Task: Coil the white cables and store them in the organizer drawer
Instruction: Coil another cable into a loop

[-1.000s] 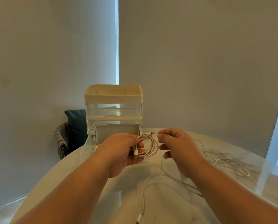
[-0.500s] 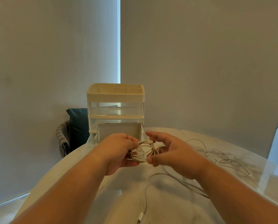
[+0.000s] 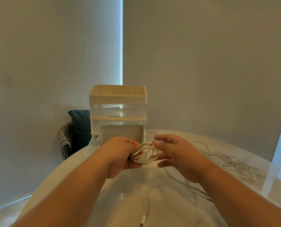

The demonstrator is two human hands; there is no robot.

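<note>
Your cable coil [image 3: 144, 155] was white, your organizer [image 3: 117, 97] cream on top with clear drawers [image 3: 102, 112], your table [image 3: 169, 208] white marble veined grey, and the cushion [image 3: 79, 123] a dark teal

Here's the surface [image 3: 169, 208]: pale, marbled, rounded along its far edge, glossy out on the right. Standing at the back is the organizer [image 3: 117, 97], with a cream tray on top and clear drawers below, and its lowest drawer [image 3: 120, 133] is pulled out toward us. Over on the right, a loose white cable [image 3: 225, 163] sprawls flat in untidy loops. Closer in, a second white cable [image 3: 147, 203] trails down the middle, its plug [image 3: 142, 220] lying near the front edge. Whether those two strands join up, can't tell.
</note>
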